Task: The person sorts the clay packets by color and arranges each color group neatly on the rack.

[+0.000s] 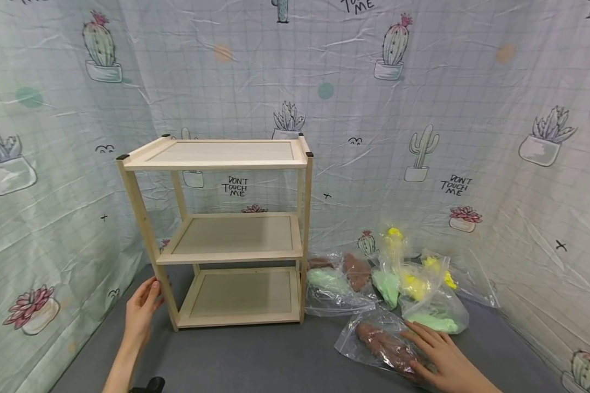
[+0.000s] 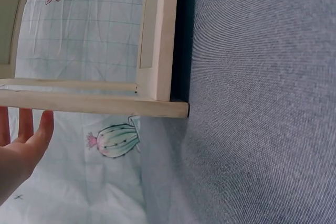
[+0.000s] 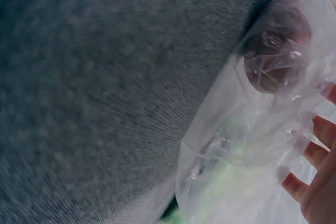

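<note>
A three-tier wooden shelf rack stands upright on the grey surface, its tiers bare. My left hand is at its left front post; in the left wrist view the fingertips touch the post's outer side without wrapping it. On the right, my right hand rests spread over a clear plastic bag with a brown lumpy item inside. The right wrist view has those fingers extended against the crinkled plastic, with the brown item and something pale green showing through.
Behind my right hand lie several more clear bags, holding green, yellow and brown items, close to the rack's right side. A cactus-print curtain encloses the back and sides. A black object shows near my left wrist.
</note>
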`<state>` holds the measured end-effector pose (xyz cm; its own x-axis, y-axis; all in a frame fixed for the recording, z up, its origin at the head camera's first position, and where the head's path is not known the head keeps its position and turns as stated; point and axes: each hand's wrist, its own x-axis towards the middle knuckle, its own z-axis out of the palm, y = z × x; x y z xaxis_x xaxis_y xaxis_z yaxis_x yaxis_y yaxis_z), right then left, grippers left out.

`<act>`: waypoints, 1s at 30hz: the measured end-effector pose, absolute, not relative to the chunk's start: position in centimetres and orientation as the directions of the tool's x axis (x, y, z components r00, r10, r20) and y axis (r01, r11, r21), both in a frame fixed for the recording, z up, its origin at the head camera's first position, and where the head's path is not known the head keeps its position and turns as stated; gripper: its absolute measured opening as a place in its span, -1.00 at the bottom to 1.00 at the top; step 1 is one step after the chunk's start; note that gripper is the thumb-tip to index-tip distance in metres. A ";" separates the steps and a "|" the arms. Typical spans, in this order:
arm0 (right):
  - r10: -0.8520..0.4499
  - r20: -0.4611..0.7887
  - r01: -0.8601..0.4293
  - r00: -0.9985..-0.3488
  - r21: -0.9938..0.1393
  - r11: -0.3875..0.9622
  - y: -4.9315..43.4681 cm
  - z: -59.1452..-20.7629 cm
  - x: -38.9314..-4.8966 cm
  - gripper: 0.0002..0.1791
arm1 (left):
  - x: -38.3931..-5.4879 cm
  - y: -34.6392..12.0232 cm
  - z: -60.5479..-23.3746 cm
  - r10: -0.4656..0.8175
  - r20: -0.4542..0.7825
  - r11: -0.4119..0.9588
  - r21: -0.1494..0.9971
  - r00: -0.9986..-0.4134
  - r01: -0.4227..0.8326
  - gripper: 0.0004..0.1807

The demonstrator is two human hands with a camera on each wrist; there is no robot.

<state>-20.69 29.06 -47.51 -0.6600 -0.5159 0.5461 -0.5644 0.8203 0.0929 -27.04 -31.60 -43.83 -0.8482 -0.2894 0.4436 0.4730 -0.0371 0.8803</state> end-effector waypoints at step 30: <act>-0.661 0.348 -0.656 -0.665 0.152 0.740 28.9 -48.6 -21.1 -0.28 | -33.1 -36.3 -51.2 -0.324 0.388 0.043 0.917 -0.863 0.396 -0.53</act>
<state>-21.12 28.93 -48.60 -0.6648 -0.6610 0.3480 -0.6556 0.7395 0.1523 -33.14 -36.31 -51.18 -0.8628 -0.3243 0.3878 0.3960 0.0432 0.9172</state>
